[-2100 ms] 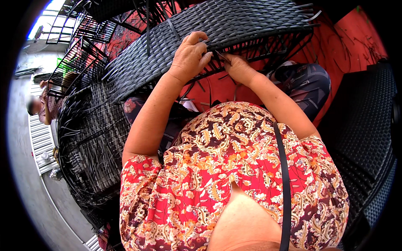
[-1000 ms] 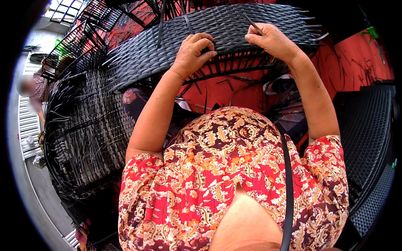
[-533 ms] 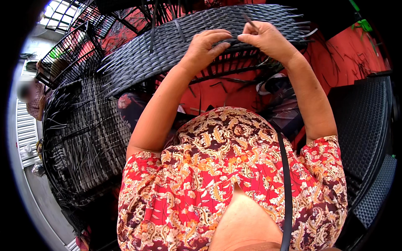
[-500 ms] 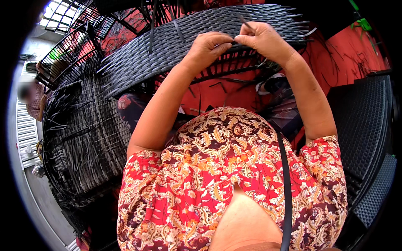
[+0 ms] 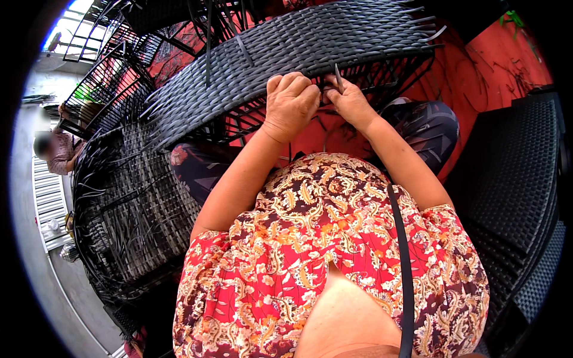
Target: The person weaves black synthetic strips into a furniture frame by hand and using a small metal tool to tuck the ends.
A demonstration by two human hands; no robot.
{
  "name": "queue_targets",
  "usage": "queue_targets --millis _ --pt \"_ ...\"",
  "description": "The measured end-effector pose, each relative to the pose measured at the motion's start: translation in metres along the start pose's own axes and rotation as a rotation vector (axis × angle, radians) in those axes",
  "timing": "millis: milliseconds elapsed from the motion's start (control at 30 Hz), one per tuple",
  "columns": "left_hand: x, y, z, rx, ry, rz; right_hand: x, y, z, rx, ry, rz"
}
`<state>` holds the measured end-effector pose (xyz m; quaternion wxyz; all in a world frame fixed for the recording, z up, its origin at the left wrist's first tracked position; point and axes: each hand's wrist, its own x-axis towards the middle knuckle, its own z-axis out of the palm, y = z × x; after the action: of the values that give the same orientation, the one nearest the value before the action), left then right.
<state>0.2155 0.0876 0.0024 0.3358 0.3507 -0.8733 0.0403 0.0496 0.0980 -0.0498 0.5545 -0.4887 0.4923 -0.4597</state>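
A grey woven wicker panel on a dark slatted frame stretches across in front of me, with loose strand ends at both sides. Just below its near edge my left hand is curled into a fist, knuckles up; anything inside its fingers is hidden. Close beside it, my right hand grips a slim, pointed, dark tool, whose tip points up and away. The right fingertips nearly meet the left hand, and what lies between the two cannot be made out.
Left of me stands a dark wicker piece with frayed strands. Black open frames are at the far left, near another person. Woven panels are stacked on the right. Strand scraps lie on the red floor.
Both hands have come down toward me, off the panel's edge. My left hand has turned from a pinch into a fist with knuckles up. The right keeps the pointed tool.
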Motion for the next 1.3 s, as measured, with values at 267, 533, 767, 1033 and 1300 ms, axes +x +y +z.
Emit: queue_targets --millis 267,533,767,1033,1300 --pt "0.0 -0.002 0.015 0.149 0.027 -0.105 0.009 0.009 0.0 -0.069 0.076 -0.014" --pt "-0.009 -0.006 0.025 0.232 0.001 -0.099 0.007 0.006 0.004 -0.164 0.123 -0.056" --pt "0.001 -0.002 0.036 0.15 0.044 -0.09 0.002 0.002 0.007 0.01 0.095 -0.006" --pt "-0.003 -0.008 0.032 0.155 0.04 -0.098 0.009 0.022 0.011 -0.255 0.144 -0.206" --pt "-0.009 -0.015 0.025 -0.045 0.107 -0.037 0.008 -0.001 0.0 -0.625 0.058 -0.244"
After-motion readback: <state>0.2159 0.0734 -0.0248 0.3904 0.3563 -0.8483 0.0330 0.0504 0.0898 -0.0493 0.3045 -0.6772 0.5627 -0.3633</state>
